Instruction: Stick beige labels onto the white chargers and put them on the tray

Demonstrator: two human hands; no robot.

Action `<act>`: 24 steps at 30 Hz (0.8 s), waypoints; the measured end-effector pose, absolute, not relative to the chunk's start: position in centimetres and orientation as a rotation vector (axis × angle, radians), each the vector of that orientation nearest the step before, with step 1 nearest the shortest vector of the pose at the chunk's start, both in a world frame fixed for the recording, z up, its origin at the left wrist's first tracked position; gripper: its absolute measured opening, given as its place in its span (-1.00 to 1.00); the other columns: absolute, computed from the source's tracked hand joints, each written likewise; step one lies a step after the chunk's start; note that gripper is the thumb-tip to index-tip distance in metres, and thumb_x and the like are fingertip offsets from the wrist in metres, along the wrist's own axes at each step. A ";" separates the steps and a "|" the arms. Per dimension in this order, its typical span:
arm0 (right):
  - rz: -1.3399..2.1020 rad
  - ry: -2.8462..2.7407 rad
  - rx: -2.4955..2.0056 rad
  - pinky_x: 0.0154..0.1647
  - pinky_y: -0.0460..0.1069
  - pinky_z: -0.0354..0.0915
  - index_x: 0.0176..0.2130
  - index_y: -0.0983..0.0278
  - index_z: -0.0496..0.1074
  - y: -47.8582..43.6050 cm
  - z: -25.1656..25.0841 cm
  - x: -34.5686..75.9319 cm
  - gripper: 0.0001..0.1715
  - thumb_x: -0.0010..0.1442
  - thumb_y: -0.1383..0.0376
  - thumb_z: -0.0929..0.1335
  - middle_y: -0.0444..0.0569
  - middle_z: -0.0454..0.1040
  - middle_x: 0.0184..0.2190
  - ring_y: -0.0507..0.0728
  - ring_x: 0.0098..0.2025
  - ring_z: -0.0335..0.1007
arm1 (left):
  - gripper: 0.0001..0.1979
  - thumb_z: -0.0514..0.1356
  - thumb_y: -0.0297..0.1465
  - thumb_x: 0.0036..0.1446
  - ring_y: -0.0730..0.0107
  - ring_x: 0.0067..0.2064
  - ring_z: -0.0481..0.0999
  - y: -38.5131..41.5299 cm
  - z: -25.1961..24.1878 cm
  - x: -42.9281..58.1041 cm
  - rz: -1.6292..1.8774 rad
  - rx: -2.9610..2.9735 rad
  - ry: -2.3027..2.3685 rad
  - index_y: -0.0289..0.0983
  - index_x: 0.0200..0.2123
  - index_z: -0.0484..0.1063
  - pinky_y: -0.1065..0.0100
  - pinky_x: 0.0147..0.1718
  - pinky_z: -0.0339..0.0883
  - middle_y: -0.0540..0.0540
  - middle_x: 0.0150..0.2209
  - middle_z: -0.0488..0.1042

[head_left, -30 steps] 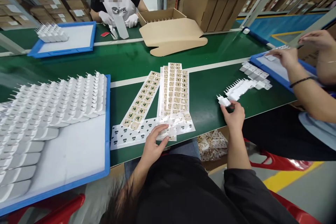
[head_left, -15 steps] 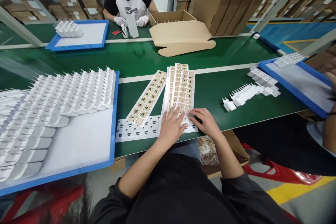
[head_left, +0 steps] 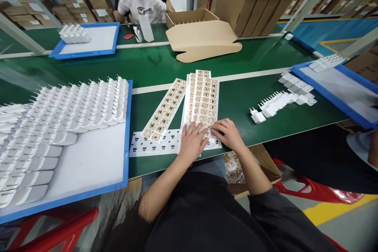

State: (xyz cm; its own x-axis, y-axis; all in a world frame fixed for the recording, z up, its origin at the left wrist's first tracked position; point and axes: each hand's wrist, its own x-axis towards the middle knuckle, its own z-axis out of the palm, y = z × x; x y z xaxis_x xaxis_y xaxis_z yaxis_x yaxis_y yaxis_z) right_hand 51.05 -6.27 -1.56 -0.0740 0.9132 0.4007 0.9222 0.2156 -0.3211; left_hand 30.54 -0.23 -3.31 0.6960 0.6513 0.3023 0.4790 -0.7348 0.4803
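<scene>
My left hand point(head_left: 191, 141) lies flat with spread fingers on the near end of a white label sheet point(head_left: 203, 98) covered with small gold stickers. My right hand point(head_left: 228, 133) rests beside it, fingertips pinching at a sticker on the sheet's near edge; what is between them is too small to see. A second sticker strip point(head_left: 165, 108) lies slanted to the left, and a mostly peeled backing sheet point(head_left: 153, 143) lies under it. White plug adapters point(head_left: 277, 102) sit in a row to the right on the green belt point(head_left: 242, 98).
A blue-rimmed tray point(head_left: 126, 141) at the left holds many white adapters. Another blue tray point(head_left: 339, 82) stands at the right, a third at the back left point(head_left: 88, 41). A person in white gloves sits across the belt. Cardboard boxes point(head_left: 203, 37) stand behind.
My right hand left the adapter at the right and came to the label sheet beside my left hand. The other person's hands at the right tray have gone from view.
</scene>
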 end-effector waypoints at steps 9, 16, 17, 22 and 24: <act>0.210 -1.728 -1.622 0.05 0.18 0.37 -0.19 0.17 0.49 -9.9 -0.9 51.7 -0.84 0.39 0.18 0.34 0.05 0.52 -0.14 0.22 -0.04 0.42 | -0.59 0.12 -0.23 0.38 -0.18 0.43 0.22 -0.4 -3.1 30.4 0.640 2.516 0.879 -0.11 0.23 0.45 -0.32 0.40 0.01 -0.15 0.37 0.36; 0.667 -1.369 -1.545 -0.01 0.09 0.45 -0.21 0.17 0.39 -17.5 -1.7 50.0 -0.83 0.43 0.16 0.29 0.06 0.51 -0.02 0.17 -0.04 0.50 | -0.60 0.14 -0.22 0.37 -0.26 0.45 0.16 -0.7 -2.7 30.2 0.582 2.533 0.841 -0.13 0.21 0.48 -0.43 0.39 -0.07 -0.20 0.41 0.29; 0.735 -1.388 -1.573 0.02 0.10 0.45 -0.20 0.17 0.39 -18.1 -1.7 49.6 -0.81 0.43 0.15 0.29 0.07 0.52 0.00 0.19 0.00 0.50 | -0.60 0.14 -0.22 0.36 -0.27 0.45 0.15 -1.0 -2.7 30.2 0.578 2.527 0.839 -0.12 0.21 0.48 -0.44 0.38 -0.08 -0.20 0.41 0.28; 0.873 -1.435 -1.650 0.22 0.22 0.39 -0.20 0.16 0.41 -19.7 -0.6 49.0 -0.77 0.42 0.10 0.28 0.11 0.54 0.08 0.29 0.20 0.43 | -0.59 0.11 -0.23 0.39 -0.29 0.48 0.08 -2.9 -2.6 30.5 0.538 2.515 0.838 -0.10 0.24 0.44 -0.51 0.37 -0.12 -0.20 0.44 0.23; 0.848 -1.408 -1.686 0.25 0.26 0.36 -0.20 0.16 0.42 -20.1 -0.2 49.4 -0.77 0.41 0.09 0.29 0.12 0.54 0.09 0.31 0.22 0.41 | -0.58 0.09 -0.25 0.40 -0.32 0.49 0.05 -3.6 -2.5 30.7 0.517 2.513 0.834 -0.11 0.26 0.43 -0.52 0.37 -0.13 -0.21 0.45 0.21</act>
